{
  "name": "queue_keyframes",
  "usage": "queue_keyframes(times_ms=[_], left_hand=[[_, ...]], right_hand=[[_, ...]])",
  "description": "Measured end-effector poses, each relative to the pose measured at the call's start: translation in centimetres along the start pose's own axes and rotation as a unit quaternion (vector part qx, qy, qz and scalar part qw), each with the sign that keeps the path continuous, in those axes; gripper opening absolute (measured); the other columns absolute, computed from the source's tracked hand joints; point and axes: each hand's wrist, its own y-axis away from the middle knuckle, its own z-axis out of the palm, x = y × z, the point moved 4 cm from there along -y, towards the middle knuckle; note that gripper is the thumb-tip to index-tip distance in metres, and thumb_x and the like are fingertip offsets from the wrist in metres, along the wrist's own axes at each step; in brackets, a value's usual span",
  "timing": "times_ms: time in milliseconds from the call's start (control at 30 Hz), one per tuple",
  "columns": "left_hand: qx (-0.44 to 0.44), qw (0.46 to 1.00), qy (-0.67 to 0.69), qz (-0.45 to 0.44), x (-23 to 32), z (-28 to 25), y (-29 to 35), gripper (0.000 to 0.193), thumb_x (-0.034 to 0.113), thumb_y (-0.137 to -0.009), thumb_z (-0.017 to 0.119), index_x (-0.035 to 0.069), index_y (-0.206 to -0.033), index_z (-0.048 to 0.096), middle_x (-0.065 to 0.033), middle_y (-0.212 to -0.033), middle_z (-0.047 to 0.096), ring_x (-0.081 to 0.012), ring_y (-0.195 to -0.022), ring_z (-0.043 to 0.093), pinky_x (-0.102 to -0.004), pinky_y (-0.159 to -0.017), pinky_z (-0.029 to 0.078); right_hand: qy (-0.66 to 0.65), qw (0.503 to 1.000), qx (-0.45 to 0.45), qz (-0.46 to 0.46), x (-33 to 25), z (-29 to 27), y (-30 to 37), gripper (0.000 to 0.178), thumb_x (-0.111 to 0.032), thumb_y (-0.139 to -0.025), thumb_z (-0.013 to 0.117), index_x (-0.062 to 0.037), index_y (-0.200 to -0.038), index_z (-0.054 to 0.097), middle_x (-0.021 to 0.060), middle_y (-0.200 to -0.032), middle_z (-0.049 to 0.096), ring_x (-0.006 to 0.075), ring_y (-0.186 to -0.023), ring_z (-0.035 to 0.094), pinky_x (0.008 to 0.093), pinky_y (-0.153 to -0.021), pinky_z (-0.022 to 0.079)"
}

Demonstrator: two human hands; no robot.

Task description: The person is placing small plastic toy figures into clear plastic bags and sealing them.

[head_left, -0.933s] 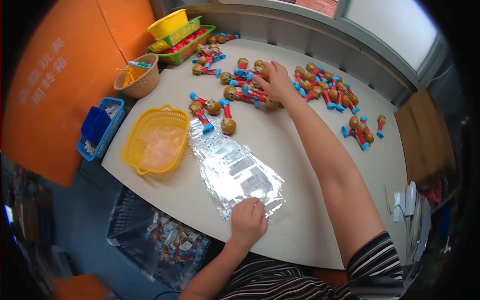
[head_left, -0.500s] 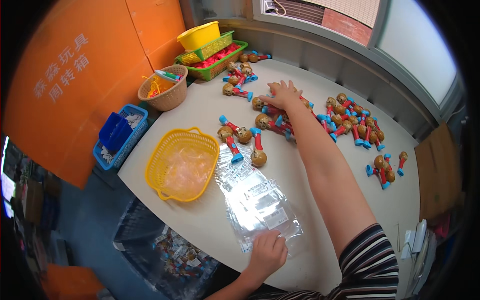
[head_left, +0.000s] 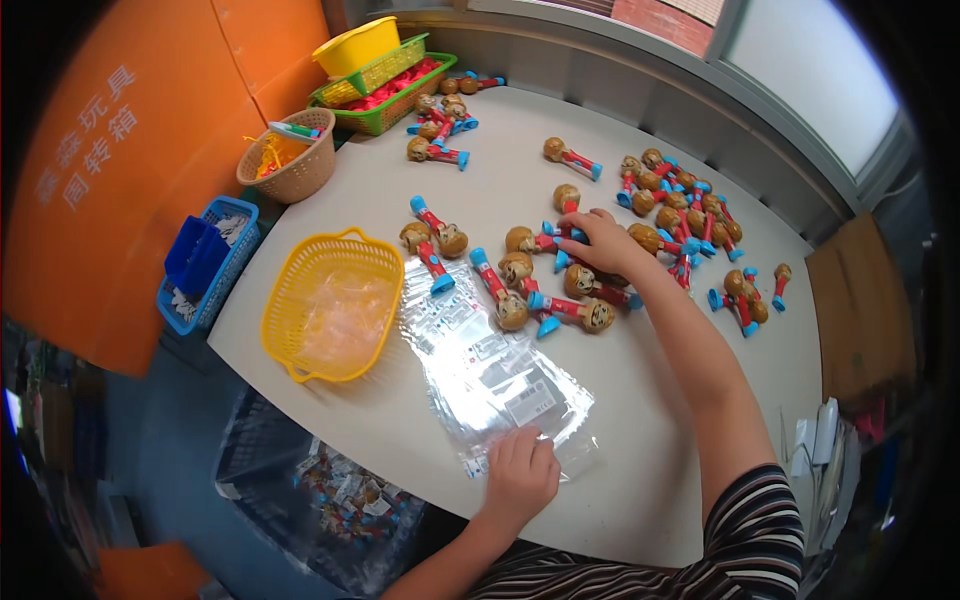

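Note:
My right hand is over a loose group of toy figures with brown round heads, red bodies and blue ends. Its fingers reach across the blue end of one figure, slightly apart, and its palm hides part of the group. A figure with a red middle lies at the near side of this group. Beside it, a fanned stack of clear, silvery plastic bags with printed labels lies flat. My left hand is closed at the near edge of these bags, fingers curled, thumb hidden.
A yellow basket holding clear plastic stands left of the bags. More figures lie far right. Tan, blue and green baskets line the left side. A dark crate stands below the table edge.
My right hand has come nearer and to the right, and several figures now lie closer to the bags. My left hand stays at the bags' edge. The view has shifted slightly.

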Motion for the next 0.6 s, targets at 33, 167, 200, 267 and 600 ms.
queue_keyframes(times_ms=[33,167,200,267,600], left_hand=[[0.007,1.0,0.001,0.002,0.1,0.1,0.2,0.025,0.0,-0.07,0.068,0.001,-0.094,0.061,-0.016,-0.104,0.06,-0.0346,-0.095,0.06,-0.0441,-0.082,0.047],[0.038,0.998,-0.03,0.033,0.4,-0.2,0.6,0.024,0.0,-0.072,0.067,0.002,-0.096,0.063,-0.0135,-0.1,0.061,-0.0298,-0.091,0.061,-0.0396,-0.078,0.05],[0.035,0.998,-0.029,0.032,0.3,-0.4,0.7,0.024,0.0,-0.072,0.067,0.002,-0.096,0.063,-0.0135,-0.1,0.061,-0.0298,-0.091,0.061,-0.0396,-0.078,0.05],[0.059,0.997,-0.011,0.051,0.7,-0.5,1.2,0.024,-0.004,-0.071,0.07,0.002,-0.093,0.064,-0.0138,-0.095,0.063,-0.0325,-0.087,0.063,-0.0404,-0.076,0.051],[0.04,0.997,0.061,0.03,3.1,-0.7,-0.9,0.01,0.001,-0.079,0.068,0.003,-0.089,0.064,-0.0113,-0.085,0.06,-0.0301,-0.077,0.06,-0.0375,-0.068,0.05]], right_hand=[[-0.074,0.996,-0.011,-0.038,1.2,-0.5,1.5,0.042,-0.036,-0.091,0.065,-0.0166,-0.127,0.059,0.0129,-0.124,0.063,0.0362,-0.121,0.054,0.0462,-0.101,0.045],[-0.232,0.967,0.104,-0.013,-0.9,-5.1,8.9,0.026,-0.02,-0.093,0.064,-0.0072,-0.116,0.064,0.0104,-0.105,0.07,0.0237,-0.102,0.066,0.034,-0.089,0.051],[-0.29,0.948,0.128,0.035,-1.8,-6.5,11.1,0.027,-0.02,-0.094,0.063,-0.0073,-0.118,0.062,0.0108,-0.103,0.069,0.0216,-0.104,0.065,0.0324,-0.088,0.051],[-0.498,0.855,0.132,0.061,-3.6,-8.1,16.9,0.03,-0.02,-0.096,0.06,-0.0075,-0.123,0.056,0.0129,-0.1,0.068,0.0179,-0.099,0.066,0.0304,-0.081,0.052],[-0.724,0.652,0.015,0.223,-8.2,-0.8,38.3,0.023,-0.02,-0.1,0.052,-0.0037,-0.115,0.055,0.011,-0.083,0.069,0.0095,-0.059,0.055,0.0217,-0.051,0.043]])
